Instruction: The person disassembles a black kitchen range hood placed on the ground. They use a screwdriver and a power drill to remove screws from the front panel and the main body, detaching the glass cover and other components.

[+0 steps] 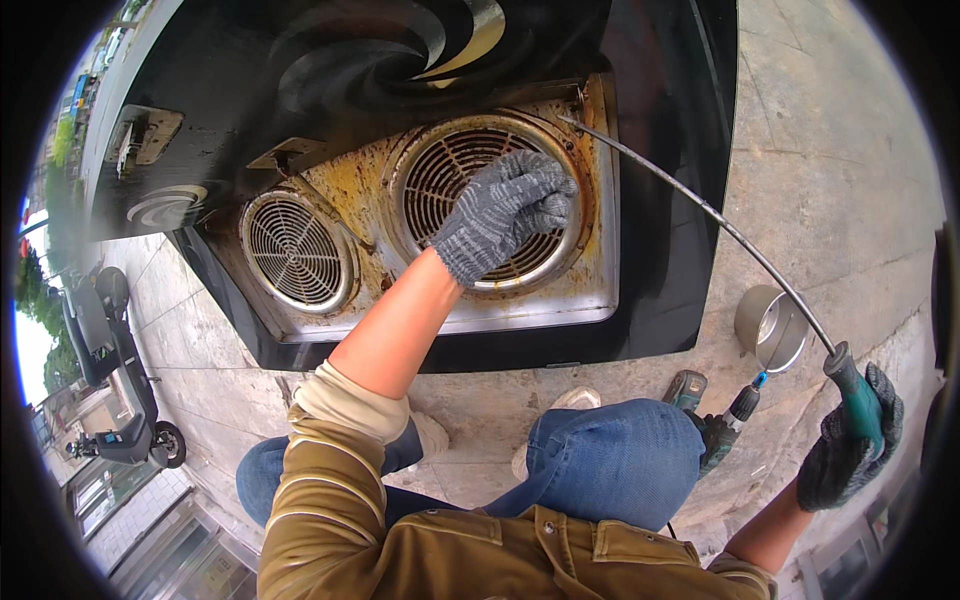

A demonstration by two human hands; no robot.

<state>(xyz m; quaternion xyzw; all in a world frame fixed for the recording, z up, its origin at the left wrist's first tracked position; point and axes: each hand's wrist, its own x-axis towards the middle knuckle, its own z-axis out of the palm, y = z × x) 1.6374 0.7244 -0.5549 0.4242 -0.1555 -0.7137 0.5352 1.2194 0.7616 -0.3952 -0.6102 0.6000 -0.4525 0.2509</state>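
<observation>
A range hood [660,300] with black glass panels lies before me. Inside its grease-stained metal recess [367,184] are a large round fan grille [431,180] and a smaller one [292,251]. My left hand [506,217], in a grey knitted glove, lies over the large grille. Its fingers are curled near the right rim; whether they pinch something small is hidden. My right hand [847,450], also gloved, is shut on the green handle of a long screwdriver [705,206]. The screwdriver's shaft reaches across the hood, its tip beside the large grille's upper right rim.
A metal pot [754,326] stands on the paving [817,165] right of the hood. By my right knee are a cordless drill [727,427] and a green and black object [686,390]. The swirl-patterned panel [217,82] stands raised behind the recess. An electric scooter [124,405] is parked at left.
</observation>
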